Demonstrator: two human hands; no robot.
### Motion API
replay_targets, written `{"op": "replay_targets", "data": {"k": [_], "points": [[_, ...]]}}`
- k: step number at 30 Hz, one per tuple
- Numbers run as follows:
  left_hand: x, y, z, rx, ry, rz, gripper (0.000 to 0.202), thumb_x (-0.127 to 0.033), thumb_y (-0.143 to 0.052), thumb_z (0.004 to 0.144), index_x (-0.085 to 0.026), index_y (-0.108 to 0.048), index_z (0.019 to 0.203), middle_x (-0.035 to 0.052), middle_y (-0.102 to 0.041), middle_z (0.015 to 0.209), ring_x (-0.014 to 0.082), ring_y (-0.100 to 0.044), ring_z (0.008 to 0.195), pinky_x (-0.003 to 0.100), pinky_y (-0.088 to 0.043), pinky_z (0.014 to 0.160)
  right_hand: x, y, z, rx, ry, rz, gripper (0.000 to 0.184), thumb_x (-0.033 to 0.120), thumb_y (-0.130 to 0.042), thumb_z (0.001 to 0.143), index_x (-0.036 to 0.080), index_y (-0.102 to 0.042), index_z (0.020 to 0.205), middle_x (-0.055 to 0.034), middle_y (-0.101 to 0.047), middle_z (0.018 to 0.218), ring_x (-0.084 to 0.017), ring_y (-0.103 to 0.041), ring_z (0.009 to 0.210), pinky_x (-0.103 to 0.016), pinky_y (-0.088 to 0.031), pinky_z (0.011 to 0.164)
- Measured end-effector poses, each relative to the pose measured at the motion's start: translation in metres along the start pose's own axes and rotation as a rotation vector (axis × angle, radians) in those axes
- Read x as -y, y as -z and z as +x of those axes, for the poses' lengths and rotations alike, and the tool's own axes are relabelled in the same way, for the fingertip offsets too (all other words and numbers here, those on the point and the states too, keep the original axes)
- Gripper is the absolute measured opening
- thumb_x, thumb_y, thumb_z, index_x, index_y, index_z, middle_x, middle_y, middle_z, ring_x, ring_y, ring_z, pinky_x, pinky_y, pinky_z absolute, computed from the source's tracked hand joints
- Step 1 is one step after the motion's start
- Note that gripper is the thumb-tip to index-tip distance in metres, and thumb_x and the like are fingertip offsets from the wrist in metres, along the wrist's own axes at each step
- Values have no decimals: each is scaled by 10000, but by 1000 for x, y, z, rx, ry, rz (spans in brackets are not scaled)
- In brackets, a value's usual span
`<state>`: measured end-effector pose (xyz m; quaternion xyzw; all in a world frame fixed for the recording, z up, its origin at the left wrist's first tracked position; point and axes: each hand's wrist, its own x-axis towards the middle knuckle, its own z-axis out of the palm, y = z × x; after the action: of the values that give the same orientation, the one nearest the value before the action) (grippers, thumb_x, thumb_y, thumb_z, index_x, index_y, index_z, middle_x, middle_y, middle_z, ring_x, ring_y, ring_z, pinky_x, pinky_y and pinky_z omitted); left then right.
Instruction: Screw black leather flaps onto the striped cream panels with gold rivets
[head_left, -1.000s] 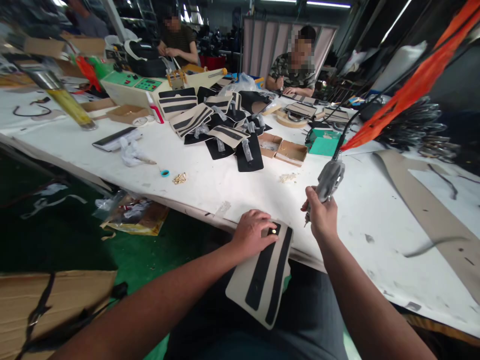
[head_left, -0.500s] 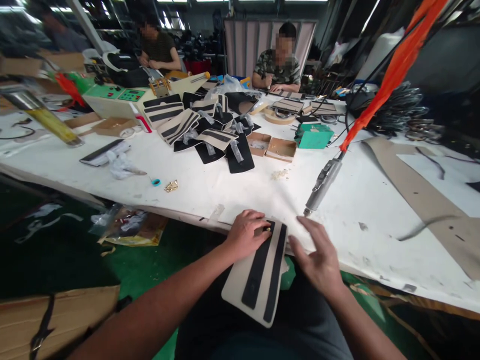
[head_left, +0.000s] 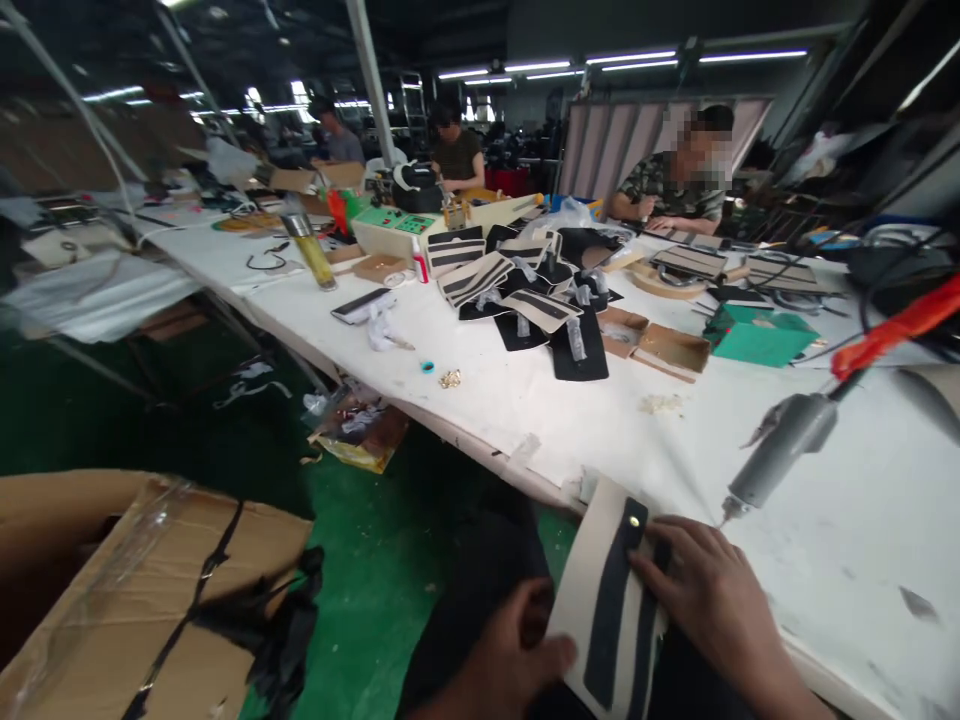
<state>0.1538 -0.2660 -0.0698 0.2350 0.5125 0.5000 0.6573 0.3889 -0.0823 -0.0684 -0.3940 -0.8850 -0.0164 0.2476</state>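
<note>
A beige panel (head_left: 577, 600) with two black strips lies tilted over my lap, its top end against the table edge. Near the top of one strip sits a gold-coloured rivet (head_left: 634, 521). My right hand (head_left: 712, 590) grips the panel's right edge, thumb on the strip below the rivet. At the lower left edge, my left hand (head_left: 517, 650) is closed with curled fingers, its thumb over the panel; it is slightly blurred and its other fingertips are hidden. A grey electric screwdriver (head_left: 784, 450) hangs just beyond my right hand, tip down.
On the white table (head_left: 480, 400) lie a pile of striped panels (head_left: 536, 305), small brass pieces (head_left: 451, 379), open cardboard boxes (head_left: 671, 348) and a green box (head_left: 761, 335). A co-worker (head_left: 675, 190) sits across. A large carton (head_left: 112, 590) stands at lower left.
My view has swung left. My left hand has gone from the panel's top to its lower left edge. My right hand, free before, now grips the right edge.
</note>
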Motion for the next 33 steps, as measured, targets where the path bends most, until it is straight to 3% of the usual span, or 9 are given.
{"op": "replay_targets", "data": {"k": [3,7,11,15,20,23,26,29,33], "points": [[4,-14,-2,84,34,62,592,-633,-884,667,-166,-761,1010,-27,-641,755,84,-512,664,197,-361,624,14,5,24,-20,199,-61,499,517,-574,1002,242,-618,1416,-64,-623,1450,-300,-589,1294,-453,-488,978],[-33,-2,-1,-34,-200,533,70,-224,-727,742,-192,-682,699,-66,-505,647,62,-423,619,228,-244,595,60,24,66,124,578,36,582,206,-600,870,267,-601,1449,-35,-595,1503,-265,-506,1466,-416,-447,1139],[-75,42,-11,-285,-486,713,154,-203,-646,878,-269,-780,840,-28,-700,849,109,-628,838,226,-428,788,97,34,98,410,559,242,161,240,-575,985,263,-717,1057,16,-716,938,-97,-694,853,-234,-483,750],[-94,74,-21,-868,-662,479,433,-372,-789,822,-337,-716,1247,23,-693,1349,216,-613,1283,347,-490,1141,128,14,117,275,401,296,230,271,-501,1062,243,-684,925,26,-652,789,-89,-638,682,-246,-388,640],[-86,76,-13,-620,-415,-96,750,-674,-830,753,-248,-646,1343,89,-727,1347,277,-671,1273,386,-581,1122,189,-29,124,47,554,342,123,171,-608,896,232,-709,861,19,-638,727,-113,-549,583,-306,-305,616],[-78,79,-2,-731,-323,-233,644,-712,-802,775,-192,-756,1152,101,-811,1126,313,-710,1243,426,-583,1165,214,-38,136,350,641,494,48,224,-712,837,215,-707,790,33,-647,696,-88,-553,565,-289,-285,575],[-72,89,4,-873,-229,-273,594,-707,-834,753,-173,-794,1010,94,-827,934,332,-742,1183,476,-586,1174,214,-45,177,673,398,735,179,386,-682,939,239,-777,904,26,-719,811,-83,-655,707,-209,-415,641],[-70,96,4,-887,-193,-281,583,-693,-836,765,-169,-793,1018,103,-835,976,326,-742,1209,505,-550,1226,200,-74,242,502,16,796,378,512,-596,988,224,-788,1141,-16,-753,922,-110,-674,760,-220,-496,706],[-69,100,4,-826,-181,-255,670,-721,-851,727,-182,-777,1118,118,-829,1131,343,-713,1282,513,-526,1254,186,-136,317,411,7,579,383,392,-608,969,231,-766,1279,-38,-753,1040,-118,-648,809,-260,-504,825]]}}
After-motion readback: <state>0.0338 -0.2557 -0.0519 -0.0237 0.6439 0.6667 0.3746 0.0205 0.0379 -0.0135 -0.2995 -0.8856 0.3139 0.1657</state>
